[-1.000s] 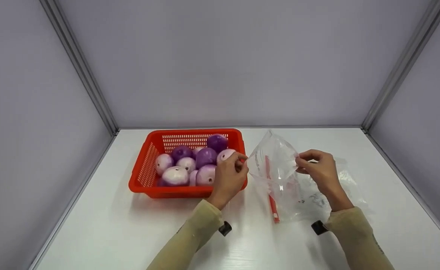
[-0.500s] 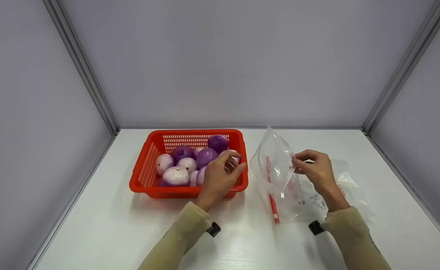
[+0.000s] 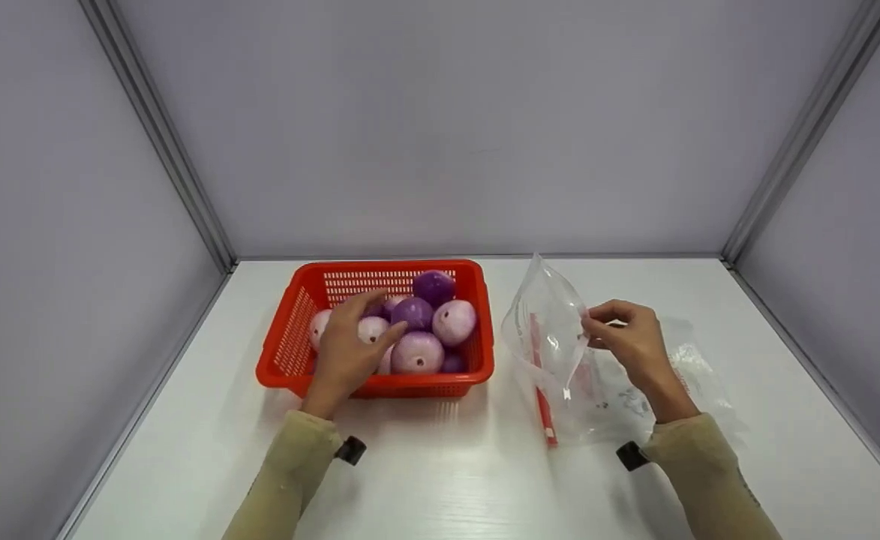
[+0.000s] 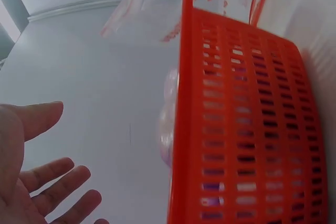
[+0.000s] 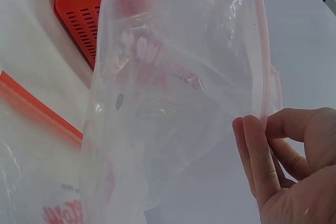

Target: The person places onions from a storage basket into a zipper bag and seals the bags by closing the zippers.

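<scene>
My left hand (image 3: 349, 351) is over the left front part of a red plastic basket (image 3: 477, 330), fingers and thumb spread apart with nothing between them. Several purple and white onions (image 3: 417, 352) lie in that basket, and the hand covers some of them. In the left wrist view the fingers (image 4: 52, 192) stay clear of the basket's rim. My right hand (image 3: 631, 337) pinches the edge of a clear zip bag (image 3: 548, 322) between thumb and fingertips. The bag hangs upright with its mouth spread apart; in the right wrist view its pink-edged rim (image 5: 264, 51) meets the fingertips.
A red strip (image 3: 545, 416) lies on the white table (image 3: 440, 480) near the bag, partly seen through it. Another clear plastic bag (image 3: 698, 367) with printing lies flat beneath and beside my right hand. Grey walls (image 3: 440, 150) enclose the table at the back and sides.
My left hand has let go of the bag's left edge and moved left over the basket. The right hand keeps its pinch on the bag, nearly still.
</scene>
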Tool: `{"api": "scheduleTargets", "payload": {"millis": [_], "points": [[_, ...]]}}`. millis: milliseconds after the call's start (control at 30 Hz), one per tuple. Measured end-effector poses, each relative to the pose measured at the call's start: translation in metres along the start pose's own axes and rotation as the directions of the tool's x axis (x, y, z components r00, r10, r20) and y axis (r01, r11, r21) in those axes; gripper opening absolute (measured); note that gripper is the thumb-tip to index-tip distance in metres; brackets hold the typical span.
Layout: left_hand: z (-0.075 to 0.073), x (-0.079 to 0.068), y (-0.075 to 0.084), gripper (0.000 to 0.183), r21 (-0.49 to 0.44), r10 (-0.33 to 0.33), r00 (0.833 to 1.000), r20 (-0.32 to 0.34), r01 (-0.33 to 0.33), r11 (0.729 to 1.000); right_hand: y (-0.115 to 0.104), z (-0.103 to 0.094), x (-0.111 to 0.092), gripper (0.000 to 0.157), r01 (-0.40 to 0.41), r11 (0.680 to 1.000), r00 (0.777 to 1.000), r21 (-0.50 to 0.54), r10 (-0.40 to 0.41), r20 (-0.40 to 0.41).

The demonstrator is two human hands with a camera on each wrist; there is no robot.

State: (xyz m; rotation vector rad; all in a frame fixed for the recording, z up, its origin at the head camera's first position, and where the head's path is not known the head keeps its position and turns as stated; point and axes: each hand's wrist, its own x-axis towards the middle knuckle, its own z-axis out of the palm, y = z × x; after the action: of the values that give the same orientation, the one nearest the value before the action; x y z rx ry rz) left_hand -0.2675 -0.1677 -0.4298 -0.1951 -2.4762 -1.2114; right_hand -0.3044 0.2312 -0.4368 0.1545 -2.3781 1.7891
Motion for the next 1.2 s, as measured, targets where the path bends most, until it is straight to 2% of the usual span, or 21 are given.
{"api": "scheduleTargets", "payload": {"millis": [167, 400, 667, 800, 1200], "points": [[-0.019, -0.002, -0.026, 0.066, 0.064, -0.067, 0.998, -0.012, 0.068, 0.996, 0.0, -0.002, -0.001, 0.025, -0.005, 1.0, 1.0, 0.009, 0.005, 0.003], [-0.029, -0.006, -0.044, 0.083, 0.145, -0.186, 0.981, 0.05, 0.177, 0.973, 0.001, -0.003, -0.001, 0.026, -0.002, 0.999, 1.0, 0.034, 0.002, -0.003], [-0.026, -0.009, -0.052, 0.087, 0.218, -0.252, 0.964, 0.086, 0.228, 0.949, 0.001, -0.003, 0.0, 0.026, -0.017, 0.999, 1.0, 0.045, 0.017, -0.011], [-0.024, -0.009, -0.054, 0.086, 0.216, -0.276, 0.956, 0.101, 0.25, 0.944, 0.001, -0.003, -0.001, 0.026, -0.019, 0.999, 1.0, 0.037, 0.02, -0.011], [-0.026, -0.01, -0.052, 0.086, 0.187, -0.29, 0.943, 0.161, 0.26, 0.948, 0.001, -0.005, -0.002, 0.026, -0.015, 0.999, 1.0, 0.041, 0.016, -0.007]]}}
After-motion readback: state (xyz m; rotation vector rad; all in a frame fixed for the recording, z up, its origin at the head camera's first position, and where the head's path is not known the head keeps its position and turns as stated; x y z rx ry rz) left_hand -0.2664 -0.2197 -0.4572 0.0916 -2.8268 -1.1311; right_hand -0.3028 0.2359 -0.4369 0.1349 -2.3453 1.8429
